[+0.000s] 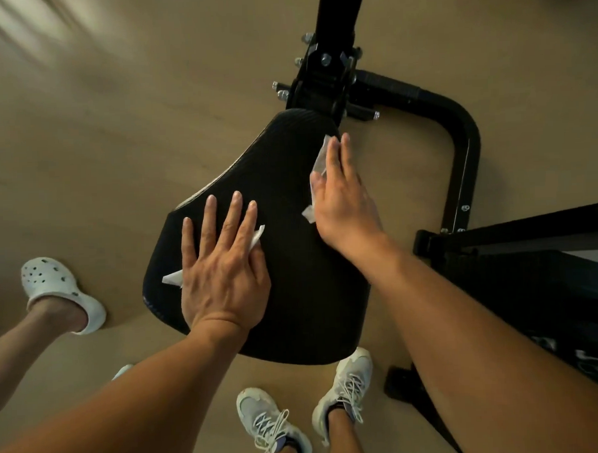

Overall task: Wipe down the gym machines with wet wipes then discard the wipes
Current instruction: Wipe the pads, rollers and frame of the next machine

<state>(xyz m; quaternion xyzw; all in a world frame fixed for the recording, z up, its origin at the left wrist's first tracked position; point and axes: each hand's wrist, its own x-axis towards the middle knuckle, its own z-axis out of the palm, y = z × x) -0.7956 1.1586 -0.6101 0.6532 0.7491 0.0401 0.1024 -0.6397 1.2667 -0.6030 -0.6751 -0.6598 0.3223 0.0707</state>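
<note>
Fingers [235, 212] spread flat, straight, on the left hand [221, 274], pressing a wet wipe [257, 236] onto the black seat pad [292, 261]; white corners poking out at 9 and 2 o'clock of the palm. Right hand [344, 203] further up, at 1 o'clock, fingers straight and close together, flattening a second wipe [319, 163] along the pad's right edge.

Risks, as judged: thin wipes bunching or sliding out from under open palms, nothing pinching them. Second wipe close to the rim, likely to drop to the floor [98, 132]. Textured pad surface, so streaks or missed strips between the two hands.

Around, near to far: laced trainers [346, 388] at 6 o'clock, tucked just under the pad's near edge. White clog [57, 291] of another person at 8 o'clock, well apart. Black frame tube [458, 144] curving at 2 o'clock, bolted bracket [325, 74] at 12, both crowding the reach beyond the pad's narrow end.
</note>
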